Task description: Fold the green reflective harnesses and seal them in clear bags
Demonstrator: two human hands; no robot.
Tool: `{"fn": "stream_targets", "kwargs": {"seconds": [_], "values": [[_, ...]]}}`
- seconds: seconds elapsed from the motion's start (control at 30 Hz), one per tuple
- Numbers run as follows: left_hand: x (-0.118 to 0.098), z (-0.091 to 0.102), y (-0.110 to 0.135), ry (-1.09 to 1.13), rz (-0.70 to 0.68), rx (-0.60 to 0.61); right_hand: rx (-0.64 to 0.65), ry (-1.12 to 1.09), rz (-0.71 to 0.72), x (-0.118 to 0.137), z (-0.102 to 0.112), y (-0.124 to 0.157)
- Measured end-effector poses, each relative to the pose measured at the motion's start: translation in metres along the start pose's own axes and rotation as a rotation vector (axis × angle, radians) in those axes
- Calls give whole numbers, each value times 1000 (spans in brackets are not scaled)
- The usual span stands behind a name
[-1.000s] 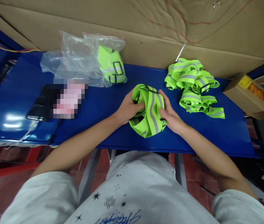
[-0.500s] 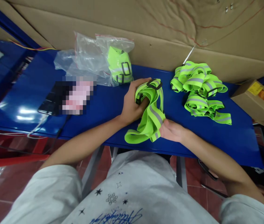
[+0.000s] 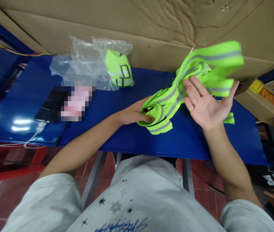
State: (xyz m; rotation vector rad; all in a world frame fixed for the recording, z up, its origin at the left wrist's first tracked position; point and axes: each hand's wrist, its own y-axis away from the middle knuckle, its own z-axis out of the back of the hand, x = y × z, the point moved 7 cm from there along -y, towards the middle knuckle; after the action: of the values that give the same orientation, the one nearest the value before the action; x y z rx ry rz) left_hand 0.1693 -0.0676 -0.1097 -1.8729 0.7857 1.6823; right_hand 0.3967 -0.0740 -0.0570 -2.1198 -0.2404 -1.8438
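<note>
One lime-green reflective strap (image 3: 173, 92), likely light, floppy and best held by its coil (image 3: 160, 129), loops above the blue table (image 3: 127, 141), the person's left hand (image 3: 135, 112) pinching that coil, right hand (image 3: 208, 108) spread.

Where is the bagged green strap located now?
In the head view, the bagged green strap lies left of centre on the blue table, by the cardboard backing, beyond the left hand.

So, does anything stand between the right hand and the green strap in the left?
Nothing visible does. The left hand holds the green strap bunched, and its looser length runs up behind the open right hand; whether they touch there, I can't tell.
</note>
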Motion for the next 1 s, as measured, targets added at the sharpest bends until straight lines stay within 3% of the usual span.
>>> {"fn": "stream_targets", "kwargs": {"seconds": [0.07,0.17,0.3,0.4,0.6,0.8,0.9,1.0], "values": [[7,-5,2,142,65,-4,29,162,60,-2,-8,-1],[13,-1,-1,212,28,-121,9,360,135,-11,-29,2],[14,8,-5,35,-132,-290,-83,716,274,-16,-56,16],[13,4,-6,-81,-212,-276,-78,903,313,-18,-69,23],[21,-11,-6,-136,-218,-209,-82,866,272,-31,-66,21],[27,-16,-9,-188,-221,-153,-71,736,110,-45,-67,20],[15,-14,-7,-256,-215,-102,-92,725,166,-32,-67,23],[-1,-6,-4,-289,-167,-47,-196,812,345,-8,-55,29]]}}
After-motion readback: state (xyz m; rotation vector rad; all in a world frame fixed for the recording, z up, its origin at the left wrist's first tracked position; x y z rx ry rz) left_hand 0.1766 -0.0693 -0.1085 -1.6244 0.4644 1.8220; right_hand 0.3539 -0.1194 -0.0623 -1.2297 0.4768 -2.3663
